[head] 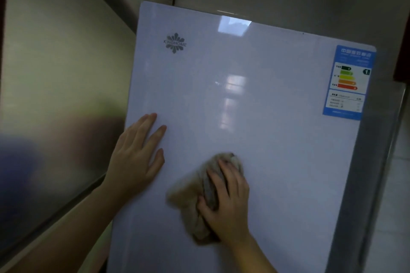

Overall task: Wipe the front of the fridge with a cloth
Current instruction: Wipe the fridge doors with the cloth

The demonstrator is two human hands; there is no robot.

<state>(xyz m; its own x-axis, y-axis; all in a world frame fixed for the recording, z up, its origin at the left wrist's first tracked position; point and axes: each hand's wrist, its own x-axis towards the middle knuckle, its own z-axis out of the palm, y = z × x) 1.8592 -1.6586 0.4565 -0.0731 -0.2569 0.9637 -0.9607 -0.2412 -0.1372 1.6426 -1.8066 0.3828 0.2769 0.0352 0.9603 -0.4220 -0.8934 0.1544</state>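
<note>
The fridge front (255, 99) is a glossy white door that fills the middle of the view, with a grey flower logo (175, 43) at its upper left. My right hand (228, 197) presses a crumpled beige-grey cloth (188, 193) against the lower middle of the door, fingers curled over it. My left hand (137, 157) lies flat on the door near its left edge, fingers spread, holding nothing.
A blue energy label (350, 82) sticks to the door's upper right corner. A frosted glass panel (55, 95) stands close on the left. The fridge's grey side (363, 184) and a tiled wall (392, 206) lie to the right.
</note>
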